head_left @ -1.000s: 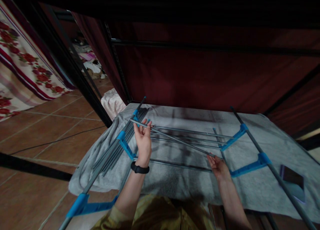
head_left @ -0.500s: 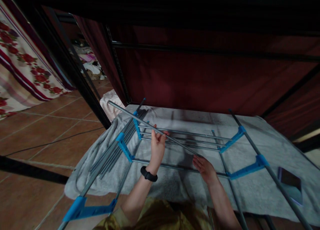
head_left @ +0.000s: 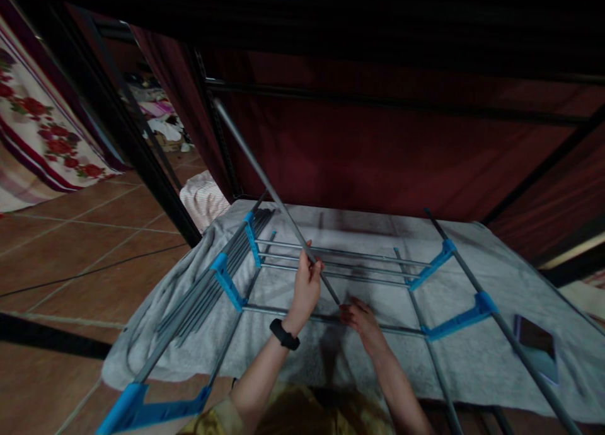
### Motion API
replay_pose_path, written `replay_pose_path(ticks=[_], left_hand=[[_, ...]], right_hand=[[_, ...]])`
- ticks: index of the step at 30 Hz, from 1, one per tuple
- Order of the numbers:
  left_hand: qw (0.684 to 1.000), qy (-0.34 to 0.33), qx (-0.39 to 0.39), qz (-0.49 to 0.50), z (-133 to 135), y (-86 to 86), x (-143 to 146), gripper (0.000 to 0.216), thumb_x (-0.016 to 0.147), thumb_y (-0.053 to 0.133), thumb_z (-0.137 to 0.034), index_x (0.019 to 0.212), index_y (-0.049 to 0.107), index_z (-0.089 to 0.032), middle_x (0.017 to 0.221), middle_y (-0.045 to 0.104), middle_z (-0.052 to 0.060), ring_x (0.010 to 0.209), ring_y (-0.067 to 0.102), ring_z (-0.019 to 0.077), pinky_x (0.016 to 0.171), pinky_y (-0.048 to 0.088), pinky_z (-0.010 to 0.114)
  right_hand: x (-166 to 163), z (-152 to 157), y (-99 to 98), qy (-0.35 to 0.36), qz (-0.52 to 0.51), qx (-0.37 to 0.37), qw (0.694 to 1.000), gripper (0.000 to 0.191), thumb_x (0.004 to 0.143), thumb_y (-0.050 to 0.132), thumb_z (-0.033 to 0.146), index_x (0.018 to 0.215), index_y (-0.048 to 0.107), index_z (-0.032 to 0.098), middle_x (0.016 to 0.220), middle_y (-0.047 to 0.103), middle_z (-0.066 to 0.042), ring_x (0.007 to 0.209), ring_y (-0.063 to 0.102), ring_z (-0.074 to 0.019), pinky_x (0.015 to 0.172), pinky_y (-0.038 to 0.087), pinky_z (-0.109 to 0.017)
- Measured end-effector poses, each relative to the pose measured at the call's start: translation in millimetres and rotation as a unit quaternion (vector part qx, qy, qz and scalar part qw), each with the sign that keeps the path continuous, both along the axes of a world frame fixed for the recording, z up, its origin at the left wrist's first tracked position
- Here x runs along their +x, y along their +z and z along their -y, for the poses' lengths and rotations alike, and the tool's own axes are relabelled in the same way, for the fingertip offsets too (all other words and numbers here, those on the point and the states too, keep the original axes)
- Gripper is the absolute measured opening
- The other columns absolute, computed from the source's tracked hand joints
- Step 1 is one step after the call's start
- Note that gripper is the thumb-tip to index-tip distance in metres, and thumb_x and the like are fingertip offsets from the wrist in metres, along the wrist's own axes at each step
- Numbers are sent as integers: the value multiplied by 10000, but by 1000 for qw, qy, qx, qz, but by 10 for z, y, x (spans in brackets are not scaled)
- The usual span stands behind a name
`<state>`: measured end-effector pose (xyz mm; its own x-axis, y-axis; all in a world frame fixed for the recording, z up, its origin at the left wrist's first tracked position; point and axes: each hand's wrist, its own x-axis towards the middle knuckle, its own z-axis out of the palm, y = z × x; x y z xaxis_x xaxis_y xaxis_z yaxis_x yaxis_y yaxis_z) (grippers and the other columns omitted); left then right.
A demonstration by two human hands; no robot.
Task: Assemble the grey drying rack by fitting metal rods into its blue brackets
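Observation:
A thin grey metal rod (head_left: 265, 176) is held at a steep slant, its upper end towards the back left. Its lower part is gripped by my left hand (head_left: 306, 290), fingers closed round it and a black band on the wrist. At the rod's bottom end, the bent fingertips of my right hand (head_left: 362, 321) pinch it. Below both hands lies a rack frame of grey tubes with blue plastic brackets (head_left: 229, 282); several thin crossbars (head_left: 340, 253) span it between the left and right brackets.
Several loose grey rods (head_left: 212, 290) lie bundled on the left of a grey blanket (head_left: 378, 365). A phone (head_left: 536, 347) rests at the right. Black bed-frame posts (head_left: 142, 139) and a dark red curtain (head_left: 378, 157) enclose the back. A cable (head_left: 94, 271) crosses the tiled floor.
The rod has swung from a shallow slant to a steeper one, its far end rising. My right hand has moved left and slightly down, closer to my left hand.

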<state>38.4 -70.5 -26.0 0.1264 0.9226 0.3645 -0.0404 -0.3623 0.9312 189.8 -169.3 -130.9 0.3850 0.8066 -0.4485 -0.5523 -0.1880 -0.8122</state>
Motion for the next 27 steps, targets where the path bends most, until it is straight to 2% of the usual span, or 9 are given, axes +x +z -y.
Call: replay_pose_path(ticks=[3,8,10,14,18,23,27], left_hand=[[999,2,39,-39,-79,93,-96,528,1003,454,-283,1522,391,-212,936,636,37,835,611,178,862,499,350],[986,10,128,-109,-189,167,-199,468,986,453,-238,1448,525,-220,1246,662,113,1144,617,235,1032,471,410],[975,5,164,-151,-200,151,-227,468,984,426,-200,1436,544,-222,1275,655,121,1178,606,242,1036,472,414],[939,5,189,-287,-170,33,-312,556,938,361,-80,1444,548,-216,1105,667,116,1049,611,252,943,493,417],[890,18,193,-412,-133,-143,-445,674,838,358,23,1429,566,-226,1138,652,110,1068,581,265,966,454,443],[844,7,218,-490,-144,-330,-584,727,809,377,42,1450,550,-256,1134,651,96,1054,568,259,976,437,448],[824,8,248,-510,-169,-442,-626,712,804,398,45,1412,592,-273,1091,658,90,1049,569,261,981,434,448]], right_hand=[[82,45,13,15,16,-12,1000,484,541,904,291,971,695,215,755,775,-22,675,737,-217,627,602,-325],[170,101,132,10,37,9,999,488,529,935,355,949,734,207,809,786,-44,712,738,-209,675,608,-329],[180,117,212,-3,44,20,999,443,554,929,368,924,746,209,802,783,-40,711,731,-195,673,601,-311],[212,139,354,-42,63,49,996,411,600,912,381,937,751,210,811,783,-41,721,718,-170,683,585,-279],[290,139,406,-71,69,61,993,387,620,894,338,947,738,200,825,783,-46,736,713,-161,710,590,-277],[416,104,380,-99,61,72,991,382,632,875,296,967,713,212,869,785,-34,781,730,-175,740,613,-302],[498,93,364,-116,50,72,989,420,607,877,298,972,678,241,926,786,-15,847,749,-195,767,635,-333]])
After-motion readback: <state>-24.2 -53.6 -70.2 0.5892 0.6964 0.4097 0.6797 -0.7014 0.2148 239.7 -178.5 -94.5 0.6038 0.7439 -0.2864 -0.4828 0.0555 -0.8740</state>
